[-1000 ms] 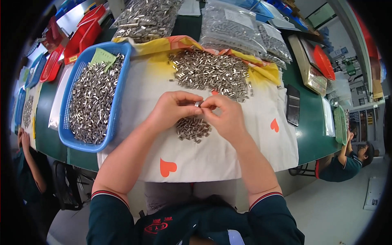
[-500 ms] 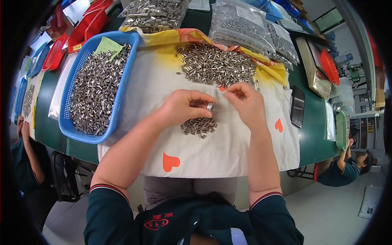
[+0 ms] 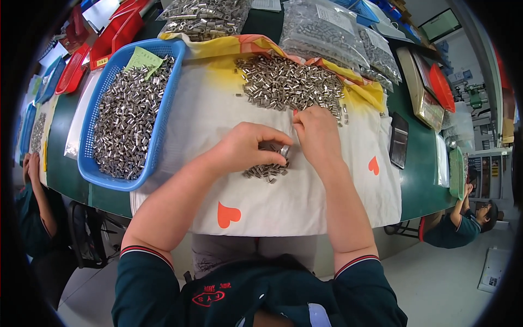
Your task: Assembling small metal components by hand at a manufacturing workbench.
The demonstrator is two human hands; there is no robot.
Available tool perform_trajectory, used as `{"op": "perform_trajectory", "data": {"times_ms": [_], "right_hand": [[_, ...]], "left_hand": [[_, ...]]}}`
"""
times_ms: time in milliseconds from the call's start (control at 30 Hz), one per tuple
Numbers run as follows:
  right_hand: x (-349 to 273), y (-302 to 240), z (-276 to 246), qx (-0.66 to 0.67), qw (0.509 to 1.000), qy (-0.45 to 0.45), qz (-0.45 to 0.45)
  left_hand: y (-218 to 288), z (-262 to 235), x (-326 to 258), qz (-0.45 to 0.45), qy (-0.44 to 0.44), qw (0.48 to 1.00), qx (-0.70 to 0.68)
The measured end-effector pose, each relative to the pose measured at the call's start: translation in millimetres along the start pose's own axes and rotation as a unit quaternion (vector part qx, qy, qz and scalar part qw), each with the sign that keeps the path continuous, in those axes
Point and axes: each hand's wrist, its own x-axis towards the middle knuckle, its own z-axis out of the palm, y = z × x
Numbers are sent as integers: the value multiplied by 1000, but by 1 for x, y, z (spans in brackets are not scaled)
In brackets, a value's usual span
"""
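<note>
My left hand [image 3: 245,146] is closed, its thumb and fingers pinching a small round silver metal piece [image 3: 284,151] that looks like a ring or gauge. Right beneath it lies a small heap of short metal sleeves [image 3: 267,171] on the white cloth [image 3: 283,201]. My right hand [image 3: 317,133] is bunched at the near edge of a larger pile of the same sleeves [image 3: 289,84]; its fingertips point toward the metal piece. Whatever those fingers hold is hidden behind them. A few loose sleeves [image 3: 345,114] lie just beyond my right hand.
A blue basket [image 3: 168,103] full of sleeves with a green paper slip stands at left. Behind the pile are the cloth's bunched yellow edge [image 3: 365,98] and bags of metal parts [image 3: 321,32]. A dark phone [image 3: 399,140] lies at right. Co-workers sit on both sides.
My right hand has moved left and turned, closing in on the metal piece. My left hand has shifted slightly right and down with the piece, which is now tilted.
</note>
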Motion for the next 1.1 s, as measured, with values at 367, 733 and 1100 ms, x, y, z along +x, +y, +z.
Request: {"op": "perform_trajectory", "data": {"times_ms": [367, 733, 1100], "right_hand": [[-10, -16, -26, 405, 906, -75, 93], [-12, -24, -24, 288, 956, -33, 36], [-10, -25, -30, 335, 939, -50, 62]], "left_hand": [[-6, -5, 5, -85, 67, 954, -279], [-11, -5, 5, -98, 71, 970, -211], [-11, -6, 5, -90, 70, 960, -256]]}}
